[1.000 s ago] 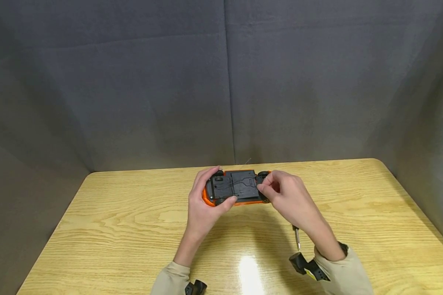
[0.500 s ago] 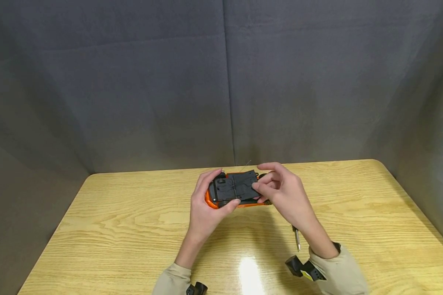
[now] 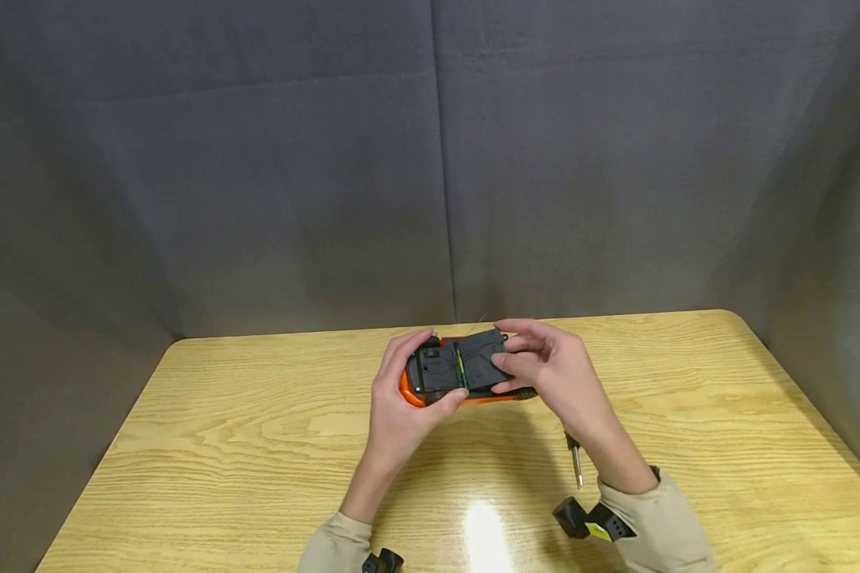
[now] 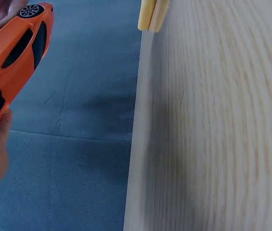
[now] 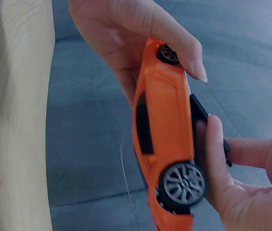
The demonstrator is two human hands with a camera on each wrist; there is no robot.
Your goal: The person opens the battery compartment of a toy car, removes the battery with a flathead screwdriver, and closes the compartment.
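Observation:
In the head view an orange toy car is held upside down above the table, its black underside facing up. My left hand grips one end, with the thumb along the near side. At the other end, my right hand pinches a flat black underside panel between thumb and fingers. The panel sits raised and skewed, and a thin green and yellow strip shows in the gap beside it. From the right wrist view, the panel's edge stands away from the car's body. The car's inside is mostly hidden.
A screwdriver lies on the wooden table below my right forearm, its handle partly covered. A yellow object of unclear kind shows at the top of the left wrist view. Grey fabric hangs behind the table.
My right hand has taken hold of the underside panel, lifted it from the chassis and shifted it rightward, opening a gap with a green strip. My left hand keeps its grip.

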